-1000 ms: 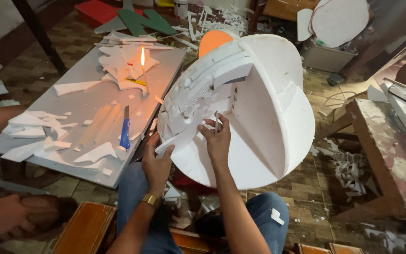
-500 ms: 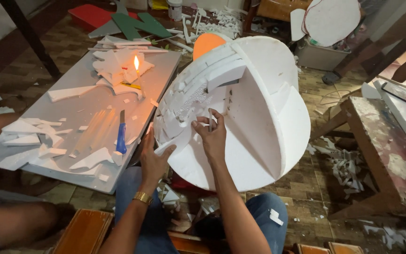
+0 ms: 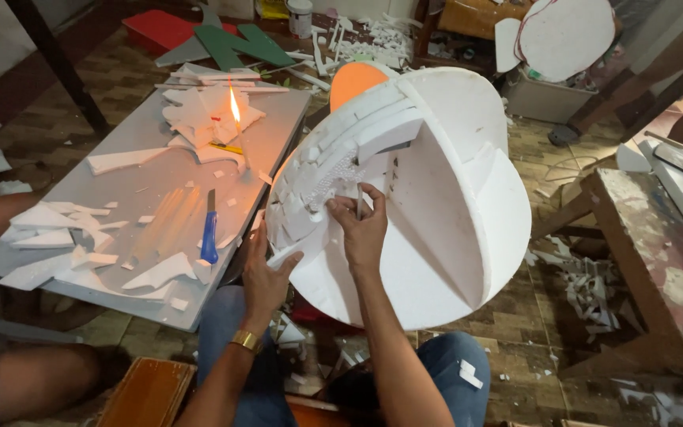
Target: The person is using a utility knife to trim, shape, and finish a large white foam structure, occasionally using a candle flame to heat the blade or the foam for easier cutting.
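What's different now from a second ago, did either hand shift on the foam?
Barely. The right hand stays pressed on the stepped face of the big white foam sphere model, and the left hand still steadies its lower rim. The view drifted slightly. The lit candle and blue utility knife lie unmoved.

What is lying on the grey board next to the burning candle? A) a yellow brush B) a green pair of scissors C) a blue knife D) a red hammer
C: a blue-handled knife lies flat on the grey board, among white foam scraps and in front of the lit candle. No hammer, scissors or brush shows on it.
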